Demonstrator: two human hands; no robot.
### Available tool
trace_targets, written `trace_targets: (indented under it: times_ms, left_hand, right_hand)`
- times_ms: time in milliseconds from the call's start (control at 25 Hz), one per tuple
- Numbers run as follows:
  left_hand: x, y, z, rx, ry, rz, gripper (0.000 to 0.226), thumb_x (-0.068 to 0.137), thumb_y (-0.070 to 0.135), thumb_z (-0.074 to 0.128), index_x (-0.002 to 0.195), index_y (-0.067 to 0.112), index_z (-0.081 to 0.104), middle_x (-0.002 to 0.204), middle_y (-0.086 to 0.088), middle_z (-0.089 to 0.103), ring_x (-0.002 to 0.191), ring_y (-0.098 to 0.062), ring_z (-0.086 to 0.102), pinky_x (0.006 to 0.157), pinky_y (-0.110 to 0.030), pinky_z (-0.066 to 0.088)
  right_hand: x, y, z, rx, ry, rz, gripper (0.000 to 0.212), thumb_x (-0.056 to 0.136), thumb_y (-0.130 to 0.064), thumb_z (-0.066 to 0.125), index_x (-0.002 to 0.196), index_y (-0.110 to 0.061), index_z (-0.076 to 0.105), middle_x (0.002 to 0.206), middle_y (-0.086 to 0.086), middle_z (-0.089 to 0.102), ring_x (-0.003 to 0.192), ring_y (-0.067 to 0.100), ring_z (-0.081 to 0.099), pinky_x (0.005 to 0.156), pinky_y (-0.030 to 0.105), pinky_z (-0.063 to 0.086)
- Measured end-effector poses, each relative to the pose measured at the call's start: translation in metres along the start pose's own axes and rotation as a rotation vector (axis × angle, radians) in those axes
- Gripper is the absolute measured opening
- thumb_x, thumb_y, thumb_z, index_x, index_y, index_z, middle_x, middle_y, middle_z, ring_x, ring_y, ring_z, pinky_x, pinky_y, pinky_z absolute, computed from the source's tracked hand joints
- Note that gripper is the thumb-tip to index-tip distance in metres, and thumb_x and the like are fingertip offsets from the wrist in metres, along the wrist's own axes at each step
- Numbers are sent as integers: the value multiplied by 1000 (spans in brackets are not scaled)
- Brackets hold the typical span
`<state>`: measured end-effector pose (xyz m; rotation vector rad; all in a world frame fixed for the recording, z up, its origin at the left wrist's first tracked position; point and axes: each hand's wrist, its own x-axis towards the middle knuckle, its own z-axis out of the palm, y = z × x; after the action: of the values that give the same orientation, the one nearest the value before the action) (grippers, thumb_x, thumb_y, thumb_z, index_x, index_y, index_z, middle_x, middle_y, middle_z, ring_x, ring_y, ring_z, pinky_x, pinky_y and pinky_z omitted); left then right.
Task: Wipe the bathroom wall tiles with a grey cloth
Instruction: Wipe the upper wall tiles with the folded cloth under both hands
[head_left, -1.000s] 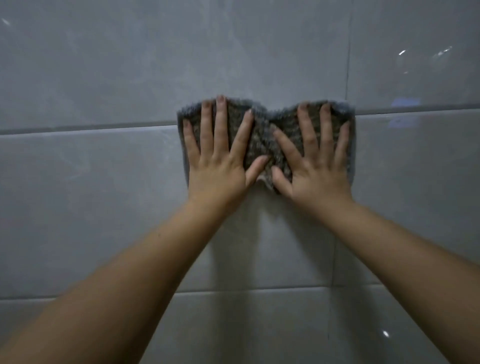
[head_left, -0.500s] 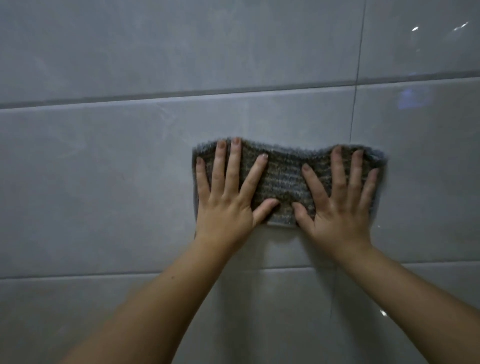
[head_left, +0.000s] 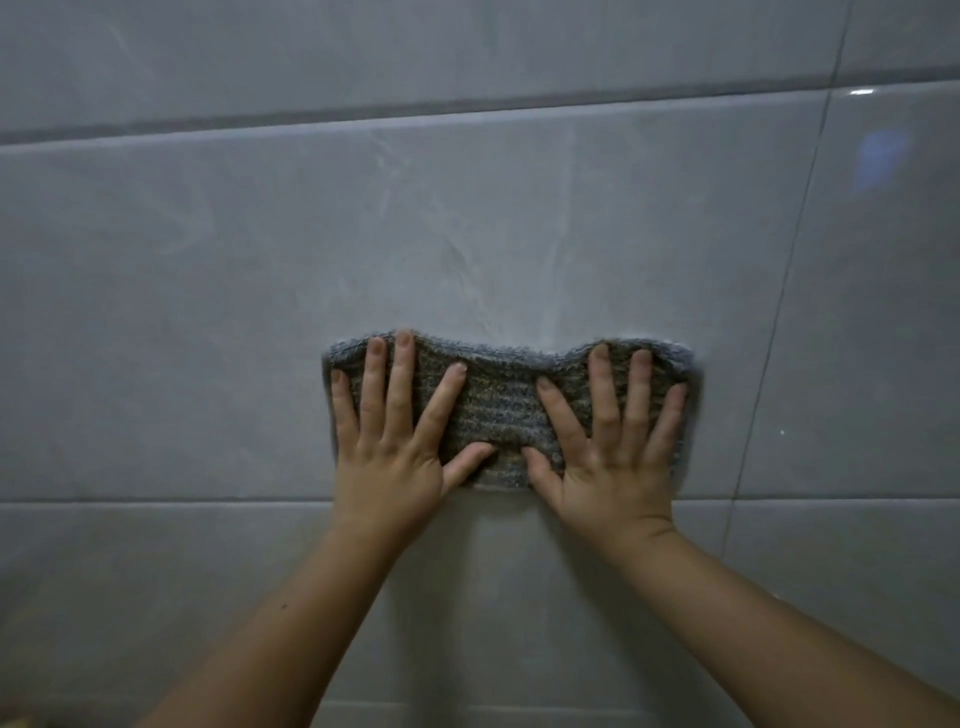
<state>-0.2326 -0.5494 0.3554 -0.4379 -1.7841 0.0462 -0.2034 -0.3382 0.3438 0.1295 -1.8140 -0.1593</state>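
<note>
Bathroom wall tiles (head_left: 208, 312), mid-wipe: grey cloth (head_left: 498, 405) pinned flat low on centre tile, just above grout line (head_left: 156, 501). Left hand (head_left: 395, 457), right hand (head_left: 618, 462) side by side on it, grip unclenched, fingers splayed. Likely purpose: spread pressure evenly, hold cloth stretched wide.

Both hands, the left hand (head_left: 393, 467) and right hand (head_left: 618, 470), slid the grey cloth (head_left: 501, 410) down the tile (head_left: 208, 312) from its upper seam to its lower seam (head_left: 156, 501), moving apart and flattening the cloth's bunched middle.
</note>
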Motion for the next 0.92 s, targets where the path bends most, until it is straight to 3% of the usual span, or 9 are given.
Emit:
trace_targets:
  times_ms: [160,280,400,480,680,920]
  left_hand:
    - [-43,-34,3,-28,-22,-30,72,95,66,38,152,25,20,161,-20,5,150,-38,2,113,-70,14]
    - [-54,-36,6,-21,-50,-44,74,96,66,35,154,24,15,158,-24,5,150,-40,-2,114,-70,9]
    - [-45,-9,10,-28,-46,-20,75,95,66,38,151,21,18,160,-23,0,150,-41,-4,115,-68,3]
    - [-36,22,12,-40,-51,6,73,95,66,39,151,22,21,163,-20,-3,150,-40,-2,116,-66,3]
    - [2,95,9,-60,-49,43,76,92,68,44,152,29,22,165,-13,-4,151,-35,1,117,-63,5]
    - [48,129,-5,-60,-75,11,74,94,66,41,155,27,21,162,-17,12,151,-35,6,118,-63,8]
  right_hand:
    - [-11,-46,7,51,-27,-93,71,84,-56,53,147,-31,31,155,12,21,148,36,-4,115,63,0]
    - [-16,-50,9,59,-29,-163,68,89,-57,48,149,-33,28,158,10,15,149,35,-3,117,60,0]
    - [-23,-18,11,68,17,-262,60,92,-56,47,146,-35,35,158,6,23,149,32,4,118,57,3]
    - [-34,13,9,91,33,-232,58,90,-54,51,144,-36,39,157,5,26,149,32,9,118,57,6]
    - [-51,95,-3,18,18,-220,61,88,-54,51,144,-36,34,163,2,11,149,32,10,117,58,10]
    - [-14,149,-18,43,51,-238,61,86,-53,54,142,-35,40,158,6,25,146,35,17,115,60,14]
